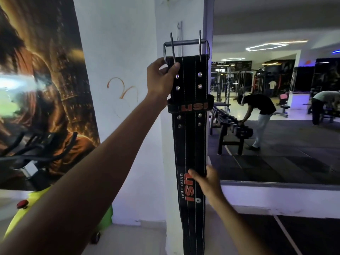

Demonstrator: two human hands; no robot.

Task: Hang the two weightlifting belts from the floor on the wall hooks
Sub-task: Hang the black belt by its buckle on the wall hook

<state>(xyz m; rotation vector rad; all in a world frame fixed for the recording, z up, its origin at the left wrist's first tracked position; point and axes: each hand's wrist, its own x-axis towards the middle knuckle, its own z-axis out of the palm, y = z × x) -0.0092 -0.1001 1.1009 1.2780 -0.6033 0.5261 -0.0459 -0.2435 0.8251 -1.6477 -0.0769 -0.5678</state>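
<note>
A black weightlifting belt (189,142) with red USI lettering hangs lengthwise in front of a white pillar. Its steel buckle (185,46) with two prongs is at the top, level with a thin metal wall hook (180,32) on the pillar. My left hand (161,79) grips the belt's upper left edge just under the buckle. My right hand (207,183) pinches the belt's right edge lower down, beside the lettering. I cannot tell whether the buckle rests on the hook. No other belt is in view.
A large wall poster (42,80) fills the left, with an exercise bike's handlebars (36,150) and yellow-green frame (36,203) below it. A big mirror (276,107) on the right reflects dumbbell racks and two people bending over.
</note>
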